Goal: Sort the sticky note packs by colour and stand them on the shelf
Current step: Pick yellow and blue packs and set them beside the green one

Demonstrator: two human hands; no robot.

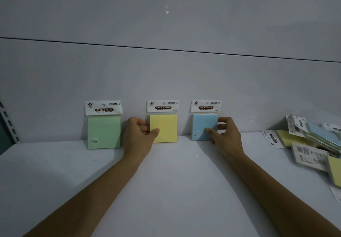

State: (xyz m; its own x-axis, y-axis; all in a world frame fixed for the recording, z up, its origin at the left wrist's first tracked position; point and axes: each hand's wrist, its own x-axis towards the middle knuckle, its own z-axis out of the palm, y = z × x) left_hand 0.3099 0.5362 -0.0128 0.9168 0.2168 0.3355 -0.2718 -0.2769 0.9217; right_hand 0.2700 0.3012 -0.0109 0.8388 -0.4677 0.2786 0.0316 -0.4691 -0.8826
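Observation:
Three sticky note packs stand upright against the back wall of the white shelf (166, 172). A green pack (103, 131) stands at the left, untouched. My left hand (138, 135) grips the left edge of the yellow pack (166, 127) in the middle, thumb on its front. To the right, the blue pack (204, 126) has my right hand (226, 135) closed on its right edge, thumb across its lower front.
A loose heap of sticky note packs (310, 144), yellow and blue among them, lies at the right end of the shelf. A slotted metal upright (9, 122) runs along the left edge.

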